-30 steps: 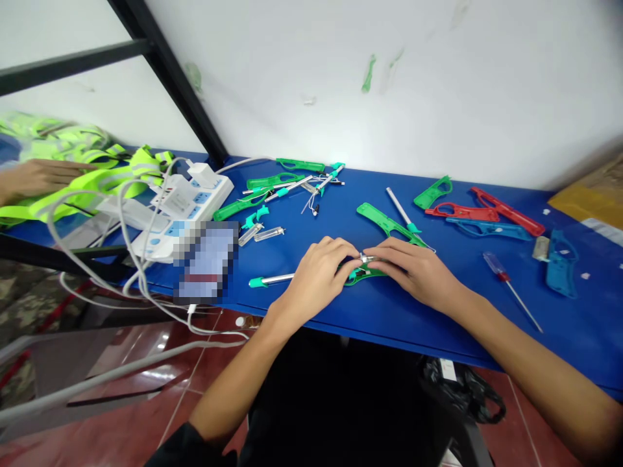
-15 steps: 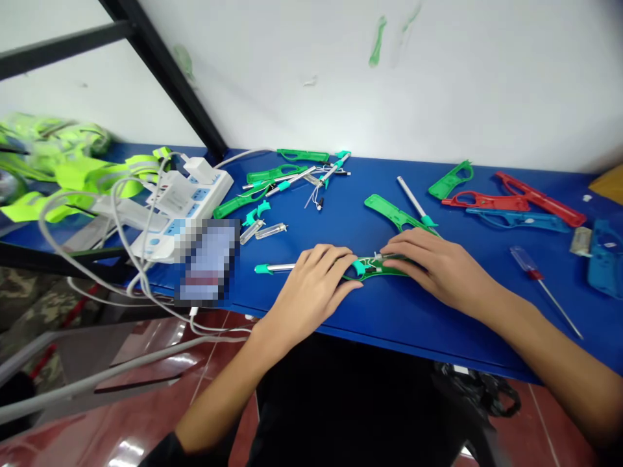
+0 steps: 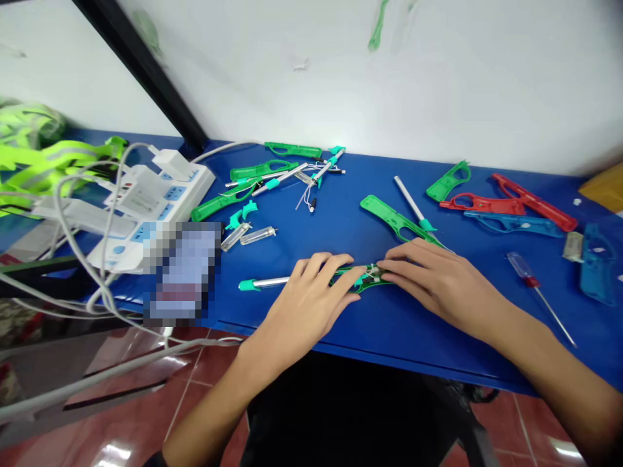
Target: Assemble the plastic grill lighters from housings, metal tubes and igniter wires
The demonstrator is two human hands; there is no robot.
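Note:
A long-nosed green lighter point(image 3: 372, 281) lies with its casing open on the near part of the table, white wires and small parts showing inside. Its metal tube point(image 3: 272, 282) points left and ends in a teal tip point(image 3: 248, 285). My left hand point(image 3: 311, 301) is closed over the tube end of the casing, thumb and fingers around the teal part there. At the handle end my right hand point(image 3: 433, 282) grips the casing with bent fingers, covering much of it. Just behind lie a loose green casing half point(image 3: 392, 217) and a silver tube point(image 3: 409, 198) with a teal end.
Back left are several green casings point(image 3: 263, 170), tubes and wires, with clear fluid tanks point(image 3: 257, 235) nearer. A power strip point(image 3: 165, 211) and a phone point(image 3: 187, 269) stand left. Rightward lie red casings point(image 3: 491, 203), blue casings point(image 3: 516, 223) and a screwdriver point(image 3: 533, 285).
The camera view has shifted slightly, moving most table items leftward in the picture. Both hands stay on the green lighter; my right fingers have shifted a little over its handle end.

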